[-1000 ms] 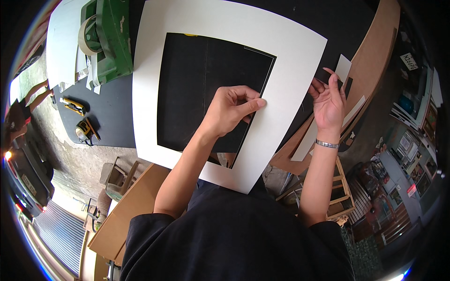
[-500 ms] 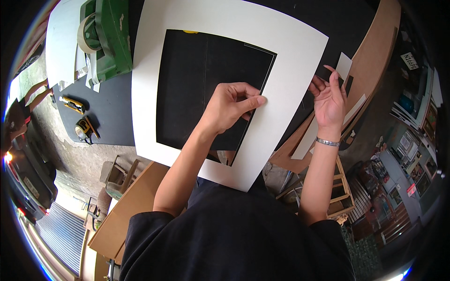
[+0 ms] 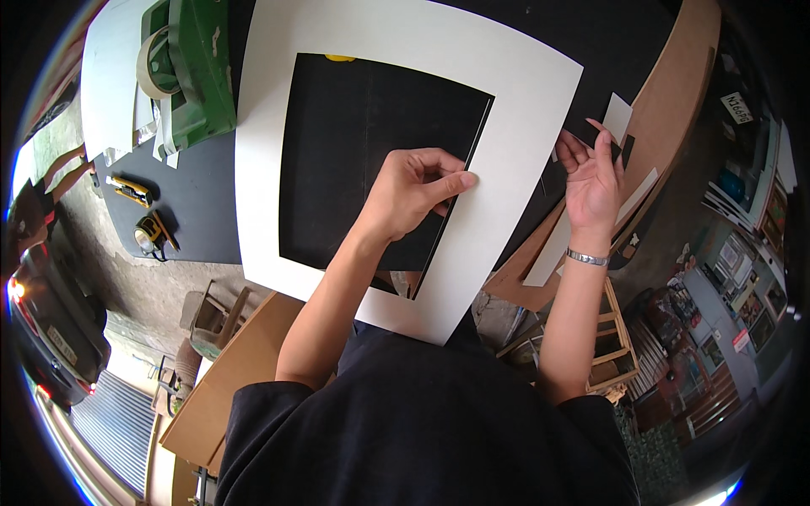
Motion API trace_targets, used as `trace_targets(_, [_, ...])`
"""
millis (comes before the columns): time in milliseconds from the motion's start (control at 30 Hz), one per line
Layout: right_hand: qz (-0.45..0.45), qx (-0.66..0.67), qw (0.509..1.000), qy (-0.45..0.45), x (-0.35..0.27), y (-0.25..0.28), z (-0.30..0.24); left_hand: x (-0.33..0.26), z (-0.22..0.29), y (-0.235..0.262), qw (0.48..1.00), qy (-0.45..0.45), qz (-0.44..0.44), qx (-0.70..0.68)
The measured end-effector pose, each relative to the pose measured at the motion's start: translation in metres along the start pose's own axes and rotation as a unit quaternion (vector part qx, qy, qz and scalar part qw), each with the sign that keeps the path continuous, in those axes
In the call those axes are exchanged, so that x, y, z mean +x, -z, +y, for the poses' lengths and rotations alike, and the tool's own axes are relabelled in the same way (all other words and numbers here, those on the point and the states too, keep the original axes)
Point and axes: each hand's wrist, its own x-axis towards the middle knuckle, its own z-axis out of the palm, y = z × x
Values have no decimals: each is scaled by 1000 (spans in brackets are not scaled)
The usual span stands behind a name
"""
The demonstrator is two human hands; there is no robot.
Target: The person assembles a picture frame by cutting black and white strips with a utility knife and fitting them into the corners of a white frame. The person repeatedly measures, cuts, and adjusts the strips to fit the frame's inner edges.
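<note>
A white mat board frame with a large rectangular opening is tilted in front of me, its lower edge close to my black shirt. My left hand pinches the inner edge of its right side, thumb on the white face and fingers in the opening. Through the opening shows the dark tabletop. Just off the frame's right edge my right hand is raised palm up, fingers apart. Whether a small dark piece lies between its fingertips is hard to tell against the black table.
At the left are a green tape dispenser with a tape roll, a yellow utility knife and a tape measure. White strips and a brown board lie at the right. A wooden chair and dark car stand lower left.
The frame's right side has shifted slightly left and turned a little. My left hand keeps its pinch, and my right hand has barely moved. The car at the left appears slightly farther right.
</note>
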Motion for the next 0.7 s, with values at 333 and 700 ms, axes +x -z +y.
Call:
trace_targets(333, [288, -429, 835, 188, -53, 23, -3, 1, 3, 0, 1000, -5, 9, 3])
trace_targets(700, [-86, -252, 953, -142, -164, -41, 58, 2, 6, -2, 1000, -5, 13, -8])
